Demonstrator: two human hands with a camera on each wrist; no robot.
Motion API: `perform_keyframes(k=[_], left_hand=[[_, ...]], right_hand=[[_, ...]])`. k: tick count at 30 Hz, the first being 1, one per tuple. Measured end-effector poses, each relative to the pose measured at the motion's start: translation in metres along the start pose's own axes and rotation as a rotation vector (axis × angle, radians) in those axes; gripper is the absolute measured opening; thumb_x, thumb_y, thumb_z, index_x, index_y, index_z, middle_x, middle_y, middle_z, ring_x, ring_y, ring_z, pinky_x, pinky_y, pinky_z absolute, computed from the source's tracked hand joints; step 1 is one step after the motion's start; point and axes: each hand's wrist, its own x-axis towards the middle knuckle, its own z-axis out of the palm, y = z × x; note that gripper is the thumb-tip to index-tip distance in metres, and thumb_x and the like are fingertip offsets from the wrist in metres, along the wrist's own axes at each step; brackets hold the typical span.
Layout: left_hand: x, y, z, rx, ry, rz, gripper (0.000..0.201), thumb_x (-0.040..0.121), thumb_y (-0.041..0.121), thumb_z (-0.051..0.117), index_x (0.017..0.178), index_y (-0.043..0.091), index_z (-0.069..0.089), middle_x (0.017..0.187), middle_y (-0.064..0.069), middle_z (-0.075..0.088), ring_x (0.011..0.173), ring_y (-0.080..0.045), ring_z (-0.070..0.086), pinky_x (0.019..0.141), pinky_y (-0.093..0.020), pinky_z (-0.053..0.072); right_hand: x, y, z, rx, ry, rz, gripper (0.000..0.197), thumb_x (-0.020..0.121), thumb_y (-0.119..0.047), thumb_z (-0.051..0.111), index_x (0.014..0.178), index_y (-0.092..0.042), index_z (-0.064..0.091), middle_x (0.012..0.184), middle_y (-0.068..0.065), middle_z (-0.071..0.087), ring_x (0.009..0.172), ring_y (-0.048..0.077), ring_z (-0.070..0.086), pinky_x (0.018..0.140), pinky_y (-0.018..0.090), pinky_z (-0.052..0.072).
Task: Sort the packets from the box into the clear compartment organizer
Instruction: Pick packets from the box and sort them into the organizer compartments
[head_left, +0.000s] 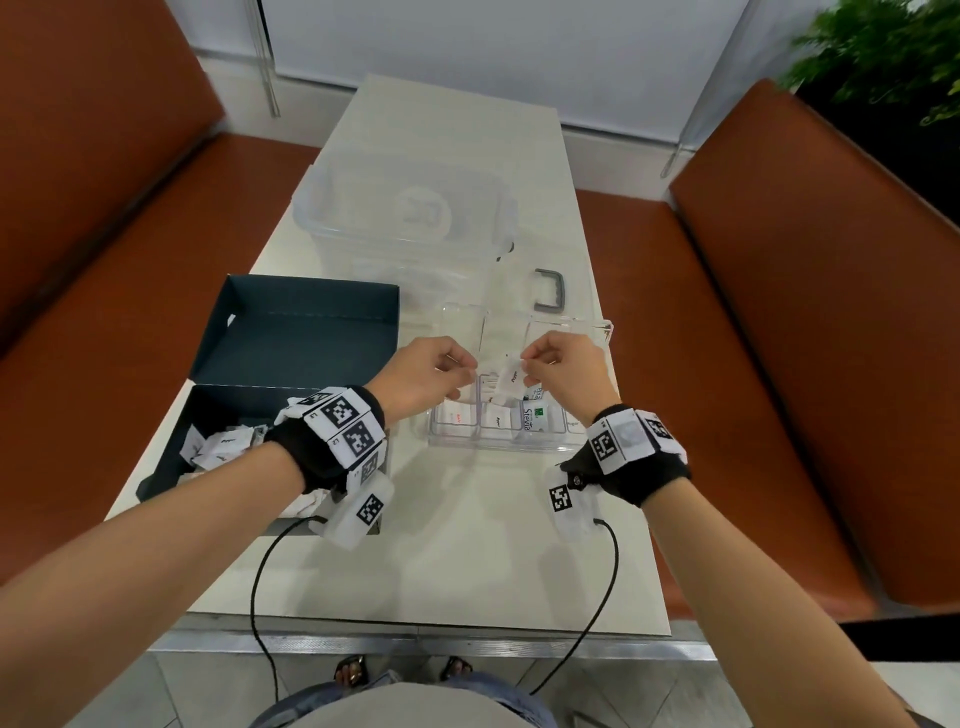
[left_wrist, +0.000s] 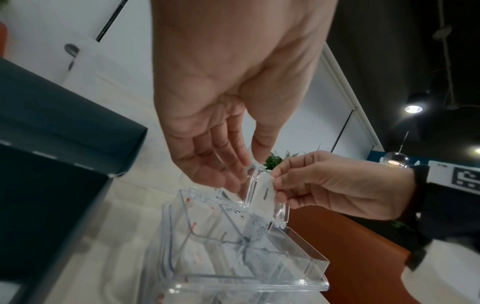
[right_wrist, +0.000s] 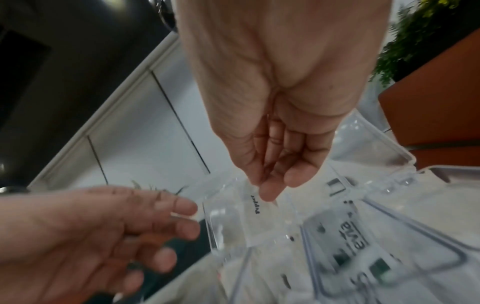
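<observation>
— Fingertips (left_wrist: 279, 183) first? Doing what?

— Pinching the top edge of a white packet (head_left: 511, 378). Right hand (head_left: 566, 371), thumb and one finger, other fingers tucked in.

— And hanging how?

— Long side up and down, tipped a little. Black word on it, maybe "Pepper", but too blurry to be sure.

— Left hand (head_left: 423, 374) busy too?

— Yes. Holding up a little clear lid (left_wrist: 250, 185) between thumb and fingers. Standing almost straight up, just beside the packet.

— Where over the table?

— Right above the middle of the clear organizer (head_left: 545, 441). Not inside yet. Some slots already filled, one with a green "Stevia" packet (head_left: 535, 418).

— Which way to go, then?

— Probably straight down from the fingers, into the slot under the lifted lid. Looks like a short drop, bottom end first. Right hand much the nearer one, already holding it.

— Anything tricky?

— Maybe bumping the lid on the way down. Better kept held back.

— More to sort?

— Lots. Plenty of white packets (head_left: 223, 447) lying in the dark box (head_left: 208, 410), off to the left.
</observation>
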Motion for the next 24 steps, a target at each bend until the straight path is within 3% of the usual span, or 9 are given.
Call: perform_keyframes(k=[3, 6, 7, 10, 12, 17, 24], left_hand=[[-0.004, -0.004, 0.0, -0.019, -0.002, -0.018, 0.012, 0.093, 0.017, 0.062, 0.105, 0.013, 0.065, 0.098, -0.004, 0.068, 0.076, -0.012, 0.068, 0.067, -0.023, 0.051], [-0.008, -0.005, -0.001, -0.028, 0.001, -0.025, 0.014, 0.093, 0.016, 0.062, 0.106, 0.011, 0.065, 0.099, -0.007, 0.069, 0.074, -0.011, 0.067, 0.068, -0.023, 0.051], [-0.009, -0.005, -0.001, -0.028, 0.002, -0.024, 0.014, 0.094, 0.015, 0.061, 0.106, 0.011, 0.065, 0.1, -0.008, 0.069, 0.074, -0.011, 0.067, 0.068, -0.023, 0.051], [-0.01, -0.005, -0.002, -0.035, 0.001, -0.024, 0.011, 0.094, 0.015, 0.061, 0.103, 0.014, 0.065, 0.1, -0.006, 0.069, 0.074, -0.01, 0.067, 0.068, -0.023, 0.051], [-0.011, -0.005, -0.003, -0.046, 0.002, -0.027, 0.008, 0.094, 0.014, 0.06, 0.1, 0.016, 0.065, 0.1, -0.005, 0.07, 0.074, -0.011, 0.067, 0.066, -0.021, 0.051], [-0.013, -0.005, -0.003, -0.053, -0.01, -0.03, 0.01, 0.094, 0.012, 0.057, 0.098, 0.016, 0.065, 0.099, -0.005, 0.071, 0.074, -0.011, 0.067, 0.062, -0.019, 0.049], [-0.013, -0.004, -0.001, -0.065, -0.011, -0.031, 0.012, 0.095, 0.012, 0.056, 0.101, 0.014, 0.066, 0.098, -0.005, 0.072, 0.074, -0.01, 0.067, 0.063, -0.021, 0.05]], right_hand=[[0.0, 0.009, 0.018, -0.145, -0.006, -0.047, 0.009, 0.082, -0.002, 0.064, 0.08, -0.011, 0.065, 0.075, 0.008, 0.07, 0.061, 0.009, 0.06, 0.053, 0.0, 0.04], [0.001, 0.016, 0.033, -0.241, -0.029, -0.072, 0.008, 0.082, 0.001, 0.062, 0.084, -0.006, 0.065, 0.082, 0.012, 0.068, 0.065, 0.011, 0.056, 0.056, 0.003, 0.041], [0.001, 0.017, 0.037, -0.265, -0.035, -0.077, 0.008, 0.083, 0.002, 0.06, 0.086, -0.004, 0.064, 0.084, 0.013, 0.067, 0.068, 0.014, 0.057, 0.059, 0.006, 0.044], [-0.002, 0.019, 0.043, -0.364, -0.005, -0.127, 0.009, 0.085, 0.001, 0.055, 0.09, -0.001, 0.063, 0.088, 0.014, 0.063, 0.077, 0.027, 0.06, 0.071, 0.038, 0.053], [-0.004, 0.019, 0.045, -0.433, 0.029, -0.177, 0.009, 0.086, -0.001, 0.054, 0.091, 0.0, 0.062, 0.089, 0.013, 0.061, 0.079, 0.03, 0.058, 0.073, 0.044, 0.05], [-0.006, 0.021, 0.05, -0.608, -0.016, -0.153, 0.012, 0.092, -0.009, 0.051, 0.099, -0.006, 0.061, 0.1, 0.009, 0.059, 0.089, 0.029, 0.057, 0.086, 0.038, 0.042], [0.002, 0.018, 0.053, -0.662, -0.045, -0.138, 0.012, 0.09, -0.014, 0.058, 0.1, -0.009, 0.056, 0.101, 0.007, 0.057, 0.09, 0.028, 0.056, 0.083, 0.037, 0.037]])
